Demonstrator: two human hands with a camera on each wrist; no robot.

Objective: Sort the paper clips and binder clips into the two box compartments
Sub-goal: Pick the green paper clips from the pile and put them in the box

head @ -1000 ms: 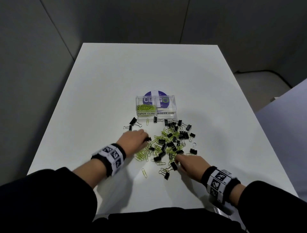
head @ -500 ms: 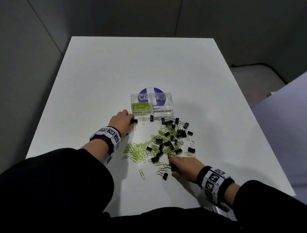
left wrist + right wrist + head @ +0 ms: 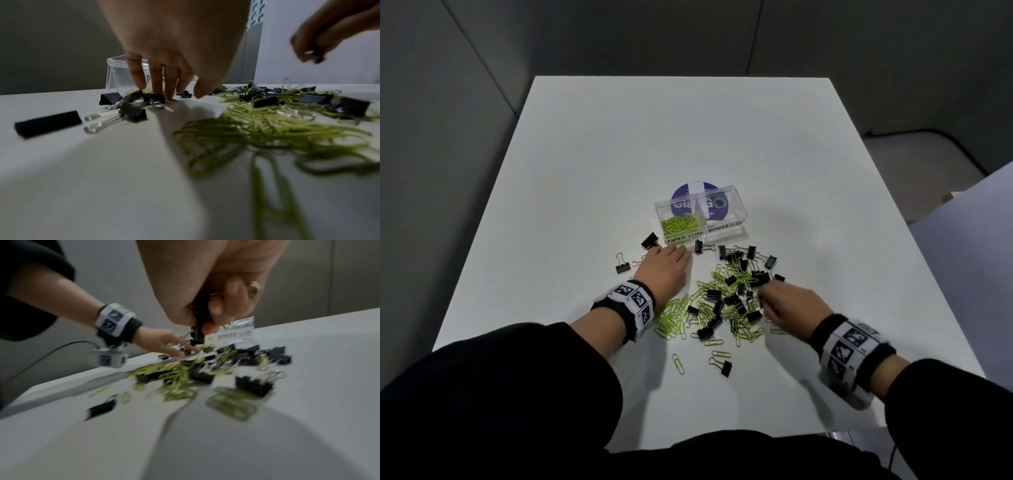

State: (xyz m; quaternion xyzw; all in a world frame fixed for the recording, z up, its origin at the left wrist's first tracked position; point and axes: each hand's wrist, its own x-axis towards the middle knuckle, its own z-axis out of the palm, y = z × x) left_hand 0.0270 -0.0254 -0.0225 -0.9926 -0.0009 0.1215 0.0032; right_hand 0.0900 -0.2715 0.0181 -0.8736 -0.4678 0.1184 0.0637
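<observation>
The right hand (image 3: 205,293) pinches a black binder clip (image 3: 198,331) above the mixed pile (image 3: 726,301), at about 6 o'clock from the clear box (image 3: 700,219). The left hand (image 3: 666,270), fingers (image 3: 156,81) spread and straight, presses down at 7 o'clock of the box, beside a paper clip (image 3: 171,100). Risks: the flat clip may skid across the counter (image 3: 585,171), and tangled paper clips could ride into the binder-clip side.

Dim, even overhead light; soft shadows under hands on table (image 3: 592,164). Head view sharp, wide-angle bend at edges. Left wrist: foreground paper clips (image 3: 273,129) defocused. Right wrist: heavy motion blur throughout.
</observation>
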